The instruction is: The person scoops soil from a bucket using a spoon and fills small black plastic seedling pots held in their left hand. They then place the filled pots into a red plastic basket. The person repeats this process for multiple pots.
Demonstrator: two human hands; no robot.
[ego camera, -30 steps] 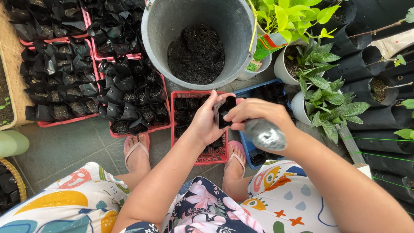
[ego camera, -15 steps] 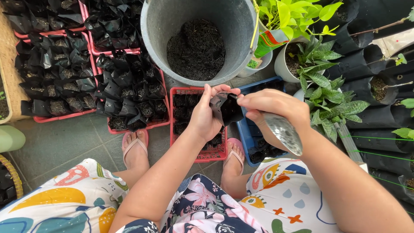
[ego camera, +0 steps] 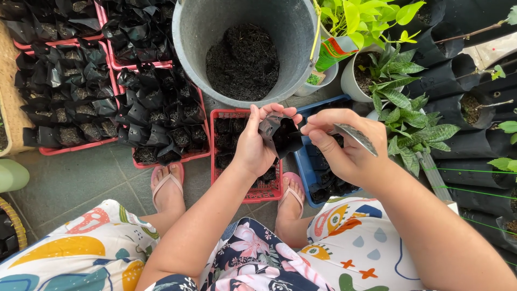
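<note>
My left hand (ego camera: 257, 141) holds a small black plastic seedling bag (ego camera: 280, 134) by its rim, mouth up. My right hand (ego camera: 344, 143) pinches the bag's other edge with thumb and forefinger while gripping a metal trowel (ego camera: 356, 137), whose blade points right. Both hands hover just in front of a large grey bucket (ego camera: 191, 43) with dark soil (ego camera: 242, 62) at its bottom. Under the hands stands a red crate (ego camera: 258, 191) and a blue crate (ego camera: 309, 172), both with black bags inside.
Red trays (ego camera: 161, 121) packed with several soil-filled black bags cover the floor at left. Potted green plants (ego camera: 401, 102) and black grow bags (ego camera: 468, 108) stand at right. My feet in pink sandals (ego camera: 168, 186) rest on grey tiles. A green object (ego camera: 12, 175) sits at far left.
Both hands rose slightly toward the bucket. The trowel blade, hanging down a second ago, now lies nearly level, and my right fingers have closed on the bag's rim.
</note>
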